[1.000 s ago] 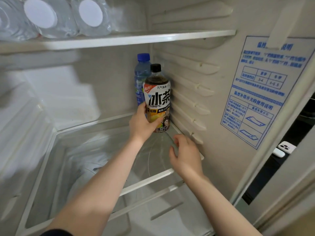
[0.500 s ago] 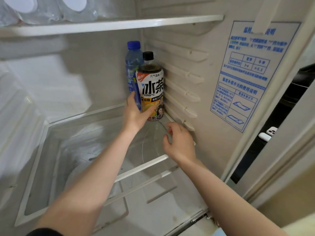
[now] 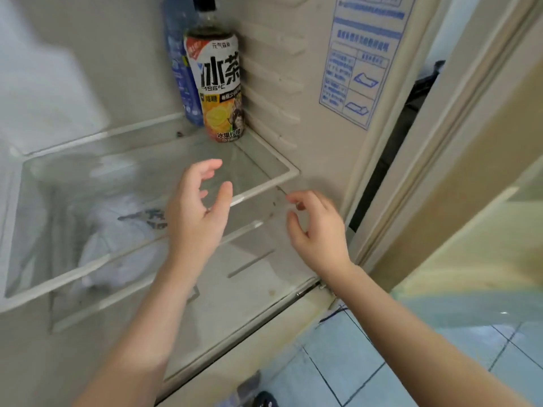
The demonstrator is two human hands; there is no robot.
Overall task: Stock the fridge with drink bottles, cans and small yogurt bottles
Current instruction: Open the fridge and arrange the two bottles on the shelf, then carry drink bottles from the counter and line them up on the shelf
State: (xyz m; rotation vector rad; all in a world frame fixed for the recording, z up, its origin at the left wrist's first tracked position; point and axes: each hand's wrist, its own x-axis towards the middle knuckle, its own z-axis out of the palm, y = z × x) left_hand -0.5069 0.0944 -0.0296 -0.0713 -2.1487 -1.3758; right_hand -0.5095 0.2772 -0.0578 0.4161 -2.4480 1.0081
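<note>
Our tea bottle (image 3: 219, 83) stands upright in the back right corner of the shelf (image 3: 264, 190), with the blue bottle (image 3: 179, 69) just behind it, touching. Our left hand (image 3: 197, 212) hovers in front of the tea bottle, well apart from it, fingers loosely spread, holding nothing. Our right hand (image 3: 317, 230) hangs in front of the tea bottle and to its right, fingers loosely curled, also empty

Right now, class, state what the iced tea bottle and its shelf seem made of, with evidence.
Iced tea bottle: probably clear plastic, dark tea showing through the neck; glossy printed wrap. Shelf: looks like clear glass, the compartment below visible through it; white rim, likely plastic.
</note>
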